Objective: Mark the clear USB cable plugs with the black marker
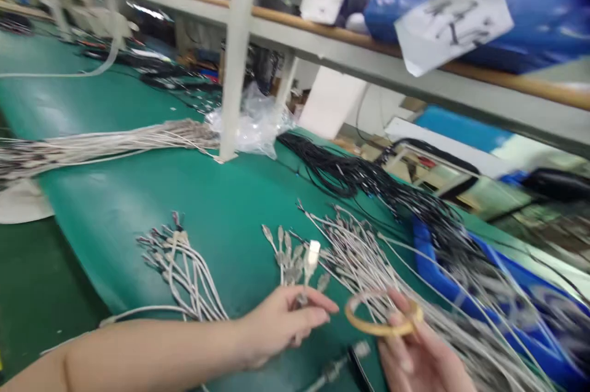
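My left hand [281, 324] is closed around a bunch of grey cables, whose flat plug ends [288, 260] stick up beyond the fingers. One plug [312, 257] has a bright white tip. Just to the right, my right hand [424, 361] grips a narrow roll of yellowish tape [382, 328] by its ring, a small gap from the left fingertips. Beyond my left forearm curve several grey cables with stripped wire ends [177, 244]. Below the hands lie a grey connector [359, 350] and a dark slim object [359, 370], both blurred.
A large pile of grey cables [369, 257] lies to the right, beside a blue bin [424, 244] of cables. Black cables [341, 168] stretch behind. A shelf post [237, 60] stands on the green table [129, 189]; another grey bundle [115, 143] lies left.
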Available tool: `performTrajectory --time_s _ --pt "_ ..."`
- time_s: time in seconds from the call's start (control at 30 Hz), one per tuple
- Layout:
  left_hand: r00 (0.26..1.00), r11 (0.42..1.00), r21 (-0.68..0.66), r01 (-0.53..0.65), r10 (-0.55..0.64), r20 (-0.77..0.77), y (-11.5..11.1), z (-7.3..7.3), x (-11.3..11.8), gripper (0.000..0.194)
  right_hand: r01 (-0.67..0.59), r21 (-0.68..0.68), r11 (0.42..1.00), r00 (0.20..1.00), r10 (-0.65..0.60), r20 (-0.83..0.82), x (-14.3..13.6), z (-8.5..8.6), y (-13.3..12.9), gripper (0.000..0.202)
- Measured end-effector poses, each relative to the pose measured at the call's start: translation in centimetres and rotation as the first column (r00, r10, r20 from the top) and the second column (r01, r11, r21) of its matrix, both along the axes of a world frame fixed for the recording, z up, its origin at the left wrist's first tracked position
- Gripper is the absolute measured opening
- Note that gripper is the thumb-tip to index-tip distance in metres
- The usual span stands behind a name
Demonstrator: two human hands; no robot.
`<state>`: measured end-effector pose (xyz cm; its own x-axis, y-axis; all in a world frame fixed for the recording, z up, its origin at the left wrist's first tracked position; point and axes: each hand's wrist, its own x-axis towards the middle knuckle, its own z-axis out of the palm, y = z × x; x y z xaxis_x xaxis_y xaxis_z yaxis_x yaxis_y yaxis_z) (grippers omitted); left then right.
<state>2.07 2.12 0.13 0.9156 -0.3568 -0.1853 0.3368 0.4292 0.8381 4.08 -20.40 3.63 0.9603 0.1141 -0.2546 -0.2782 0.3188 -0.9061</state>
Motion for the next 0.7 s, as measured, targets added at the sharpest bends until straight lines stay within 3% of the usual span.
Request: performTrajectory --time_s 0.1,0.2,0.3,0.4,0.5,0.6,0.7 --pt "0.998 0.997 0.055 0.053 -0.055 0.043 0.3 0.5 -0.5 0.044 0.089 0.236 0.968 0.996 -0.080 -0.047 -2.7 0.1 3.7 0.033" --pt "0.991 0.990 0.124 0.064 -0.078 0.113 0.5 0.8 -0.6 0.030 0.193 0.386 0.902 0.978 -0.143 -0.154 -3.2 -0.1 5.4 0.032" --pt "0.973 0.964 0.260 0.063 -0.118 0.200 0.7 0.9 -0.7 0.021 0.184 0.466 0.865 0.979 -0.117 -0.169 -3.5 -0.5 5.9 0.030" --pt "0.966 0.910 0.409 0.075 -0.168 0.197 0.6 0.8 -0.8 0.028 0.106 0.466 0.879 0.991 -0.056 -0.120 -3.8 -1.0 6.2 0.031" --pt "0.969 0.908 0.413 0.075 -0.164 0.184 0.5 0.6 -0.7 0.027 0.007 0.359 0.933 1.000 0.005 -0.031 -4.0 -1.9 6.2 0.032" --pt "0.978 0.923 0.385 0.008 -0.087 0.188 0.5 0.4 -0.6 0.022 -0.045 0.066 0.997 0.995 0.039 0.094 -4.4 -2.9 5.6 0.032" --pt "0.984 0.917 0.396 -0.042 -0.032 0.178 0.3 0.1 -0.7 0.023 -0.016 -0.237 0.971 0.956 0.084 0.282 -4.9 -3.6 5.2 0.027"
